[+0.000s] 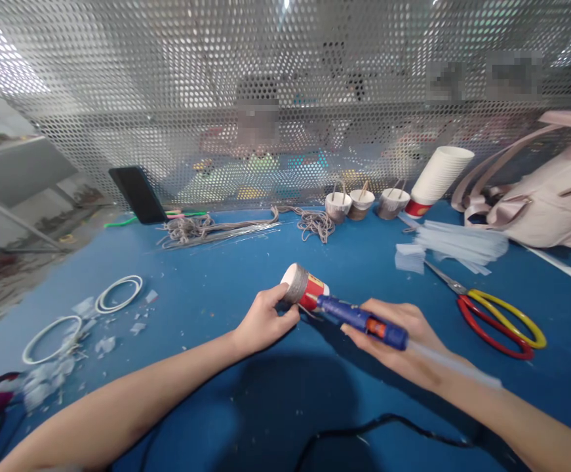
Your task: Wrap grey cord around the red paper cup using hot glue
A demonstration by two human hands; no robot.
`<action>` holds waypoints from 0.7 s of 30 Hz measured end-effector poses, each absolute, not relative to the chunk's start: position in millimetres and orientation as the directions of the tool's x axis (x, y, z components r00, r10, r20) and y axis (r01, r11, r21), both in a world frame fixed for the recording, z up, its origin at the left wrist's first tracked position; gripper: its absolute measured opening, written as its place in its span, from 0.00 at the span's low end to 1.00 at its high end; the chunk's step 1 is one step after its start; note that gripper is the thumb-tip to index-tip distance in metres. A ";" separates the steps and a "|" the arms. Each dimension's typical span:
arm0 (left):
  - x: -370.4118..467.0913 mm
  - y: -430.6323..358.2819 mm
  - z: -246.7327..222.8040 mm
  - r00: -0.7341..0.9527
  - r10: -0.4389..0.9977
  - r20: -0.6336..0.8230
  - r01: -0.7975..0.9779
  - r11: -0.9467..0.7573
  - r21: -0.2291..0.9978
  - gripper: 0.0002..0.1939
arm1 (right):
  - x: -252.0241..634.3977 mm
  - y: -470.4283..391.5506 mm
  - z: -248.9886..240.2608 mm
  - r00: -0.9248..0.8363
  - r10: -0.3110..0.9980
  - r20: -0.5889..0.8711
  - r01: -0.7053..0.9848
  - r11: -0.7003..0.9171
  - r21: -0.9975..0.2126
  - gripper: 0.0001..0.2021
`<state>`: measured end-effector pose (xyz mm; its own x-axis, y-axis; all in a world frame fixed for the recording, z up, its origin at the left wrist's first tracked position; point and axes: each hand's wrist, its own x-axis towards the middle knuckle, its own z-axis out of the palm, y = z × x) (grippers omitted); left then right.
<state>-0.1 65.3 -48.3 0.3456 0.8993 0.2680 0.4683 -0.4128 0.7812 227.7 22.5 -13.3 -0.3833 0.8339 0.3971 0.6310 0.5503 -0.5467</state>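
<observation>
A red and white paper cup (316,288) lies tilted on its side, its one end wrapped with grey cord (297,282). My left hand (266,319) grips the wrapped end between thumb and fingers. In my right hand (403,331) is a blue glue gun (354,316), its nozzle against or very near the red part of the cup. A clear glue stick (455,364) sticks out of the gun's back. Some fingers of both hands are hidden behind what they hold.
Scissors (486,311) and pale strips (455,242) lie right. Behind stand several cord-wrapped cups (338,208), stacked paper cups (440,177) and a phone (137,193), with grey cord bundles (191,229) nearby. White rings (118,295) and scraps lie left; a black cable (388,419) crosses the front.
</observation>
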 end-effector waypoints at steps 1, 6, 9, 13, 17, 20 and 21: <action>-0.2 65.5 -47.6 0.337 0.904 0.265 0.473 -0.406 0.782 0.05 | 230.1 26.1 -10.3 -0.305 0.883 0.358 0.635 0.468 -0.615 0.12; -0.2 66.7 -46.0 0.337 0.906 0.257 0.491 -0.402 0.773 0.06 | 244.2 61.7 -13.1 0.004 0.988 0.157 0.587 0.125 -0.800 0.18; -0.5 67.3 -47.4 0.338 0.904 0.261 0.500 -0.407 0.764 0.07 | 248.7 86.9 -26.5 0.045 0.989 0.140 0.652 0.077 -0.754 0.20; -1.4 67.5 -48.3 0.332 0.908 0.256 0.514 -0.401 0.758 0.07 | 246.5 107.4 -42.7 -0.005 0.987 0.163 0.691 0.121 -0.713 0.17; -2.0 67.2 -47.8 0.330 0.914 0.237 0.501 -0.382 0.777 0.06 | 250.9 104.5 -50.1 -0.035 0.984 0.175 0.711 0.147 -0.687 0.16; -1.8 67.5 -47.6 0.322 0.918 0.232 0.490 -0.372 0.788 0.07 | 265.9 86.1 -48.1 0.000 0.973 0.233 0.762 0.150 -0.629 0.16; -1.5 67.6 -47.5 0.320 0.919 0.230 0.486 -0.368 0.793 0.07 | 271.2 77.6 -45.4 0.026 0.954 0.297 0.793 0.161 -0.588 0.16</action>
